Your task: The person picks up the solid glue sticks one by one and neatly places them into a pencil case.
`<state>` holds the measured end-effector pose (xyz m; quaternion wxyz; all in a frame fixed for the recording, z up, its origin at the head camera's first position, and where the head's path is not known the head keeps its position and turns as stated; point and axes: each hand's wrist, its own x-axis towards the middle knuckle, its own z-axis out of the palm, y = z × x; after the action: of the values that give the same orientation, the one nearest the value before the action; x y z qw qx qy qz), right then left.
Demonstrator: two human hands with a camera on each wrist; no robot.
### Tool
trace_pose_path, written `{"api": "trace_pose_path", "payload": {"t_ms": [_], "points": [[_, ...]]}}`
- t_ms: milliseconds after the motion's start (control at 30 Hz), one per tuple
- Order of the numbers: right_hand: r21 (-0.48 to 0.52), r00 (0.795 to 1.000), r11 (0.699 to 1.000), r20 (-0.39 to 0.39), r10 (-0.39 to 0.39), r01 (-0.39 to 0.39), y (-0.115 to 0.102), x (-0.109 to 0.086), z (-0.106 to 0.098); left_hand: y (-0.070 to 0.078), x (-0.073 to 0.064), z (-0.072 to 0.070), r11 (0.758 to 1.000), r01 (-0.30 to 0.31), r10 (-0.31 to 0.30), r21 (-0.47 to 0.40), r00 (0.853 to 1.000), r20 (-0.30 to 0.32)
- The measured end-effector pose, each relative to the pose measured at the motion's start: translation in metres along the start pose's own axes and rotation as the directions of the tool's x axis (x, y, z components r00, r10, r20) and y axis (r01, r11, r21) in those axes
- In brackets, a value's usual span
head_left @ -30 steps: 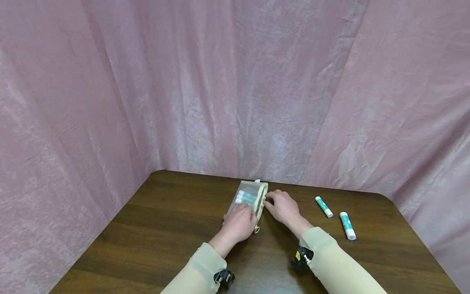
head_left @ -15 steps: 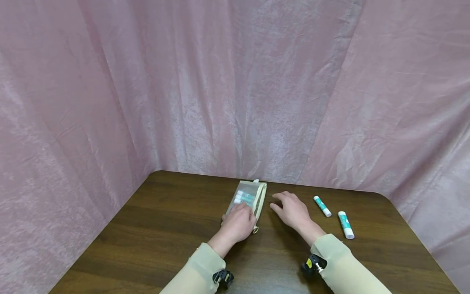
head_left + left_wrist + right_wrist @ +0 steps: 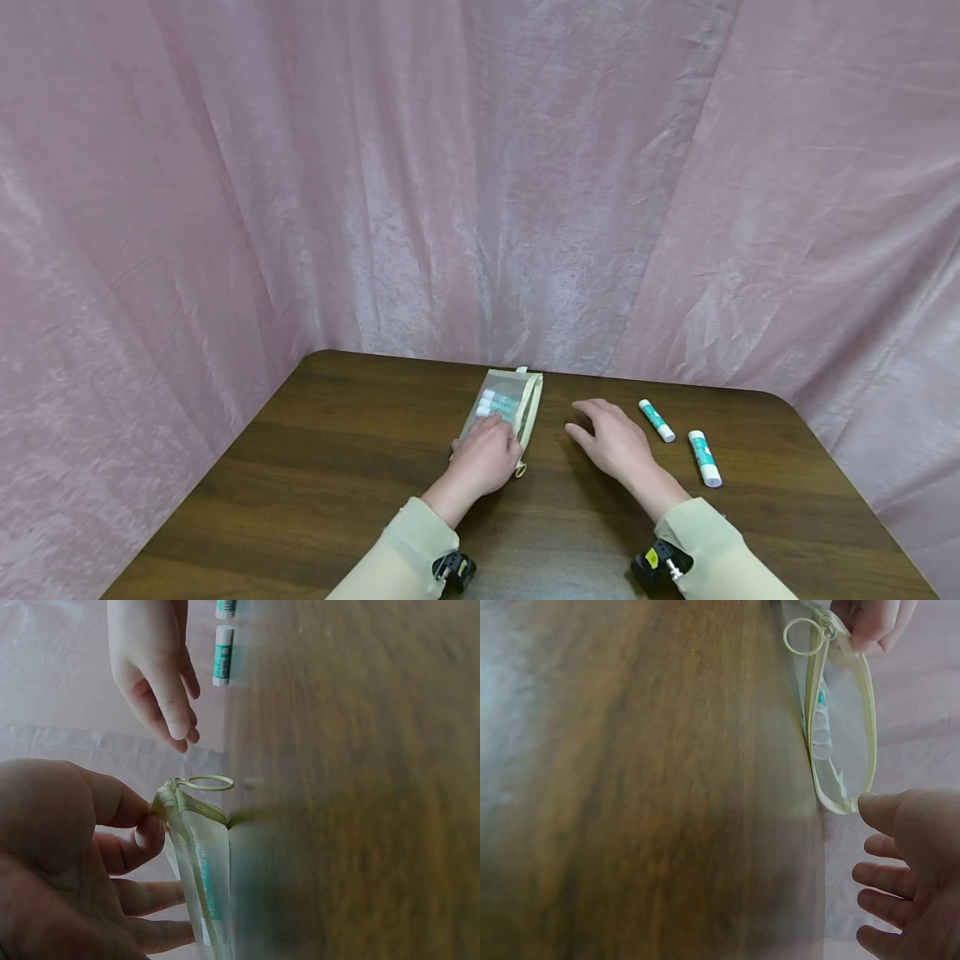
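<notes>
A person's left hand [image 3: 483, 460] pinches the near end of a translucent, cream-edged zip pouch [image 3: 510, 382] between thumb and forefinger; the pouch lies on a brown wooden table [image 3: 337, 467], its mouth gaping, with white-and-teal cylindrical sticks [image 3: 497, 406] inside, while the right hand [image 3: 617, 440], fingers relaxed and slightly bent, hovers apart from it, between the pouch and two loose sticks, a slimmer stick [image 3: 656, 421] and a thicker stick [image 3: 704, 459], both white and teal

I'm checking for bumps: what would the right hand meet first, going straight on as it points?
The right hand would probably meet the pouch near its far end, though depth is unclear.
</notes>
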<state>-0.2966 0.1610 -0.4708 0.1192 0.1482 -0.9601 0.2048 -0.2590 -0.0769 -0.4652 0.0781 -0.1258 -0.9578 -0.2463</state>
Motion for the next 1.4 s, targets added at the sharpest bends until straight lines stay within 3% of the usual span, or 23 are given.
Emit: {"api": "trace_pose_path", "payload": {"t_ms": [1000,1400], "points": [[0.087,0.997,0.994,0.015,0.072,-0.073,0.027,-0.040,-0.024,-0.004,-0.002,-0.003,1.000,0.007,-0.007,0.009,1.000,0.003],[0.075,0.997,0.994,-0.001,0.076,-0.075,0.034,-0.050,-0.037,-0.003,-0.002,-0.003,1.000,0.001,-0.001,0.004,1.000,0.002]]}}
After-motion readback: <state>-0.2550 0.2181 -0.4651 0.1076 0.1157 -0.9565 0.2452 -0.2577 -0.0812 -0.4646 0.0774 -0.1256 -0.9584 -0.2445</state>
